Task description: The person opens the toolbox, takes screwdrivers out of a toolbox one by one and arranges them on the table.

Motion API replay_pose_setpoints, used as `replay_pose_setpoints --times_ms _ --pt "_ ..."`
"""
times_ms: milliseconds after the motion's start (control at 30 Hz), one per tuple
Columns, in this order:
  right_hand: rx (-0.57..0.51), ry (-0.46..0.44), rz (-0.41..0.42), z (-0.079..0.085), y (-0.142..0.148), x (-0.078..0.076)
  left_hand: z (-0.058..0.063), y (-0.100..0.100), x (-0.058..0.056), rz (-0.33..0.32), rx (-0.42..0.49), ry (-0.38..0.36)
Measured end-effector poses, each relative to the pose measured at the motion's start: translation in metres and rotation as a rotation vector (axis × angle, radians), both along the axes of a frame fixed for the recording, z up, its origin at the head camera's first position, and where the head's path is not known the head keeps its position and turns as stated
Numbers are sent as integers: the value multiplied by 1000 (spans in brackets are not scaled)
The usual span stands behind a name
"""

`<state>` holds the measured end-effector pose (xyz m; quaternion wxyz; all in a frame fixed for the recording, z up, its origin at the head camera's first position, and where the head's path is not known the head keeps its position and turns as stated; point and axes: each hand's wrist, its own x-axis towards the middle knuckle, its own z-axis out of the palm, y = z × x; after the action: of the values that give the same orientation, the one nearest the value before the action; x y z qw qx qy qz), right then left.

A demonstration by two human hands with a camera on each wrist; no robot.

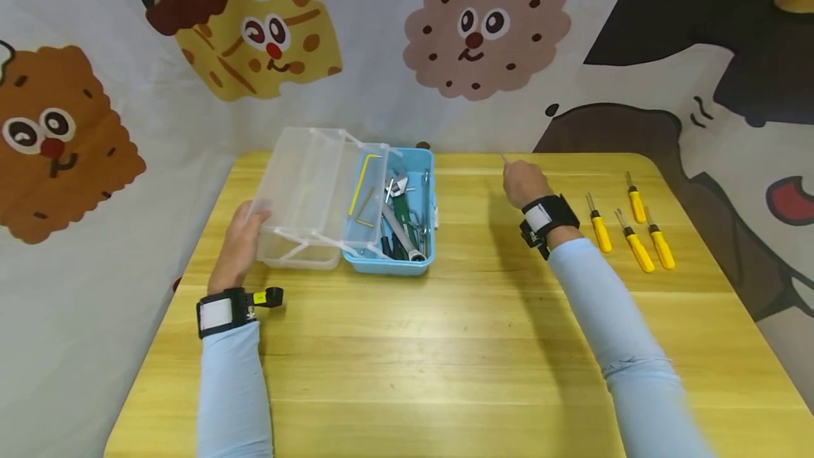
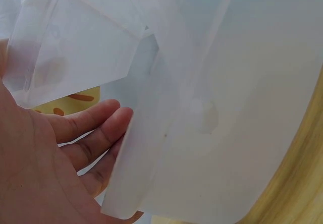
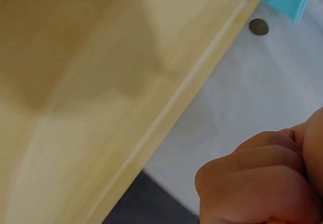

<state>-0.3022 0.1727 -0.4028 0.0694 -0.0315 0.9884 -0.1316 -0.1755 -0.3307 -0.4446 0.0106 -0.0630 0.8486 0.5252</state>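
Note:
My left hand (image 1: 240, 242) holds the left end of a clear plastic lid (image 1: 295, 182), the thumb on one side of its edge and the fingers (image 2: 96, 133) on the other. The lid is swung open leftward from a light blue toolbox (image 1: 389, 267). Inside the box lie an adjustable wrench (image 1: 398, 184), hex keys and other tools, some seen through the plastic. My right hand (image 1: 525, 184) is a fist above the table's back edge, right of the box. A thin tip pokes out of it, seemingly a screwdriver (image 1: 505, 158); its handle is mostly hidden in the fist.
Several yellow-handled screwdrivers (image 1: 639, 251) lie at the right side of the wooden table (image 1: 407, 352). A cartoon-printed cloth (image 1: 369, 104) hangs close behind the table's back edge and along its sides.

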Motion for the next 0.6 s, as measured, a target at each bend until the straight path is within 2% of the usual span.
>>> replay_pose_setpoints --times_ms 167,200,433,533,600 --pt "-42 2 -17 -9 38 20 0 -1 2 6 14 -9" --pt "-20 12 4 -11 47 24 0 -1 2 5 18 -8" --pt "-3 30 -62 -31 120 62 -1 2 1 -3 29 4" --pt "55 38 -59 -39 153 81 0 3 1 -5 28 9" --pt "65 16 -105 -41 171 94 1 4 0 -6 28 7"
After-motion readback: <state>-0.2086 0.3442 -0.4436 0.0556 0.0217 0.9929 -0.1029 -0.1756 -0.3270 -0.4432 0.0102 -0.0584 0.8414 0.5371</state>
